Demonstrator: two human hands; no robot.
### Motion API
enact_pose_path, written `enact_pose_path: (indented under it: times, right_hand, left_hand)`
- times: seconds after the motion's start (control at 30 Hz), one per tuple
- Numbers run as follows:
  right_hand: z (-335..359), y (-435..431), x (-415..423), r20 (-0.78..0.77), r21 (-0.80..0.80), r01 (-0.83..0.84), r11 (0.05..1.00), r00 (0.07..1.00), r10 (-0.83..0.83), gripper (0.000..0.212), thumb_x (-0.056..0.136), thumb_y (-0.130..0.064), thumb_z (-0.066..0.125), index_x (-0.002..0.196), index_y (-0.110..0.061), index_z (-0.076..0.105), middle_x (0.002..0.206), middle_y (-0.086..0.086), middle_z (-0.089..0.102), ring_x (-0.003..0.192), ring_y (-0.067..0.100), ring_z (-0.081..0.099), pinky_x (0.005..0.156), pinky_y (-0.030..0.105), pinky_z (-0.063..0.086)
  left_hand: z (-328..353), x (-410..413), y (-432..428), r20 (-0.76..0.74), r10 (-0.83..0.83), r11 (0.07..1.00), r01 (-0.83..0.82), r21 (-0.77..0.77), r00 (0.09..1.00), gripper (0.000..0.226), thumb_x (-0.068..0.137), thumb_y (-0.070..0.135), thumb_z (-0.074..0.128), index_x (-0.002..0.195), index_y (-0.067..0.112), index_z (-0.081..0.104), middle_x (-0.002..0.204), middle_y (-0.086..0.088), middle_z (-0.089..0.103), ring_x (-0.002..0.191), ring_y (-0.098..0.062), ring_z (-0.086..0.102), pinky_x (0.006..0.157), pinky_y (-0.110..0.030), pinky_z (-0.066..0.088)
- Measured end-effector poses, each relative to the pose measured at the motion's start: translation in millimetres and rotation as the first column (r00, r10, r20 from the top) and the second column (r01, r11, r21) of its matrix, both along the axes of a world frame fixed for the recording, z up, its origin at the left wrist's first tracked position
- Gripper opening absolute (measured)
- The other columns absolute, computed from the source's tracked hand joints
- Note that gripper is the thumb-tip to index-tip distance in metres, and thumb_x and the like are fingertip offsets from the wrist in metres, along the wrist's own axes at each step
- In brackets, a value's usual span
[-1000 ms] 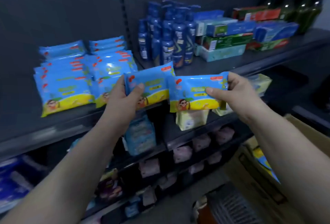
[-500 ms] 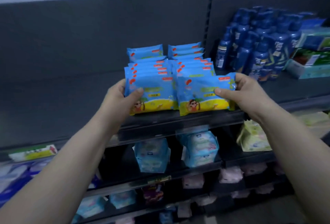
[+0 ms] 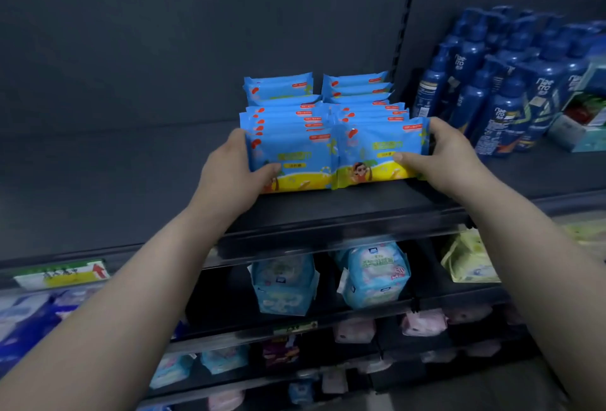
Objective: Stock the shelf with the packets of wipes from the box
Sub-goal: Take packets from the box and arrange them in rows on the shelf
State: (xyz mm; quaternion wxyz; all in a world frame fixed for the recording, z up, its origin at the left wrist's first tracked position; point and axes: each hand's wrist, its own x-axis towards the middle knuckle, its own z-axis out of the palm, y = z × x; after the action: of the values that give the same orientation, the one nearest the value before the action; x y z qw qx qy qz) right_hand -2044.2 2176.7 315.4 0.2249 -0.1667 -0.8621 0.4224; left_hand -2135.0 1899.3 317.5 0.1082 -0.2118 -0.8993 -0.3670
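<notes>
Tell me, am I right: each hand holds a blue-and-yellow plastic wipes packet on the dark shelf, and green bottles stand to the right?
No: the head view shows the plastic bottles are dark blue, not green. The rest holds.

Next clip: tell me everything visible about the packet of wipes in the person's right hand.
The front right packet of wipes is a pouch of glossy blue film with a yellow band along the bottom, a cartoon figure in sunglasses, and a red tag at its top right corner. It stands upright on the dark shelf, heading the right-hand row. The right hand grips its right end, thumb on the front face. Its left edge meets the neighbouring packet, held by the left hand.
</notes>
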Motion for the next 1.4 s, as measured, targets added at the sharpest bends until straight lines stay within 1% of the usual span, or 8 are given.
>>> enact_pose_path:
  times: [0.13,0.23,0.53,0.73,0.9,1.0,1.13,1.4]
  right_hand:
    - [-1,-9,3,-0.004,0.175,0.097,0.980,0.995,-0.098,0.065,0.077,-0.020,0.075,0.132,-0.025,0.039,0.126,0.002,0.051,0.115,0.020,0.051,0.092,0.034,0.043]
    - [-3,-21,12,0.024,0.436,0.074,0.897,0.995,-0.093,0.081,0.075,-0.026,0.075,0.143,-0.028,0.031,0.146,0.006,0.029,0.131,0.027,0.032,0.102,0.046,0.036]
    - [-7,-34,25,0.057,0.491,0.053,0.870,0.994,-0.093,0.070,0.082,-0.031,0.070,0.143,-0.022,0.036,0.153,0.007,0.025,0.140,0.026,0.021,0.112,0.038,0.020]
    - [-15,-30,63,-0.078,0.494,0.170,0.853,0.985,-0.152,0.062,0.084,-0.031,0.065,0.140,-0.018,0.041,0.148,0.010,0.035,0.137,0.026,0.030,0.110,0.036,0.023]
    - [-26,-8,121,-0.080,0.569,0.275,0.775,0.957,-0.280,0.063,0.088,-0.032,0.061,0.144,-0.018,0.036,0.149,0.008,0.035,0.139,0.026,0.029,0.113,0.039,0.022]
    - [-35,4,165,-0.045,0.579,0.336,0.743,0.923,-0.382,0.064,0.089,-0.031,0.061,0.145,-0.020,0.033,0.151,0.007,0.033,0.141,0.026,0.026,0.115,0.038,0.020]
    - [-46,21,225,-0.007,0.577,0.414,0.704,0.865,-0.503,0.065,0.087,-0.030,0.063,0.145,-0.018,0.034,0.149,0.009,0.037,0.138,0.026,0.032,0.113,0.043,0.027]
    - [-73,44,352,0.093,0.500,0.565,0.656,0.718,-0.689,0.065,0.086,-0.023,0.065,0.144,-0.018,0.036,0.148,0.009,0.038,0.136,0.025,0.033,0.110,0.031,0.024]
  left_hand:
    - [-8,1,4,-0.098,0.001,0.997,-0.009,-0.073,0.995,0.077,0.077,0.029,0.074,0.139,0.020,0.031,0.129,-0.009,0.040,0.116,-0.030,0.041,0.094,-0.039,0.036]
    - [-14,4,7,-0.280,0.001,0.941,-0.096,-0.326,0.960,0.079,0.077,0.042,0.071,0.142,0.020,0.033,0.144,-0.012,0.030,0.136,-0.035,0.023,0.112,-0.048,0.017]
    - [-16,21,18,-0.306,-0.092,0.928,-0.030,-0.372,0.948,0.078,0.082,0.046,0.064,0.146,0.024,0.026,0.155,-0.010,0.015,0.145,-0.033,-0.003,0.114,-0.052,-0.006]
    - [-23,47,61,-0.399,-0.301,0.939,0.195,-0.284,0.866,0.063,0.086,0.042,0.059,0.141,0.019,0.039,0.149,-0.014,0.032,0.142,-0.039,0.015,0.113,-0.057,0.003]
    - [-27,83,115,-0.436,-0.484,0.875,0.419,-0.241,0.759,0.061,0.083,0.043,0.050,0.138,0.018,0.042,0.144,-0.012,0.041,0.138,-0.037,0.029,0.111,-0.058,0.015]
    - [-36,111,147,-0.427,-0.600,0.796,0.554,-0.242,0.676,0.062,0.083,0.039,0.059,0.138,0.015,0.044,0.142,-0.013,0.044,0.136,-0.036,0.033,0.110,-0.056,0.020]
    - [-52,150,185,-0.350,-0.717,0.686,0.700,-0.199,0.603,0.059,0.086,0.043,0.047,0.138,0.016,0.044,0.141,-0.011,0.045,0.135,-0.033,0.035,0.112,-0.049,0.015]
    - [-81,241,257,-0.195,-0.879,0.473,0.844,-0.253,0.434,0.061,0.084,0.039,0.053,0.138,0.012,0.043,0.137,-0.011,0.048,0.126,-0.031,0.044,0.109,-0.045,0.027]
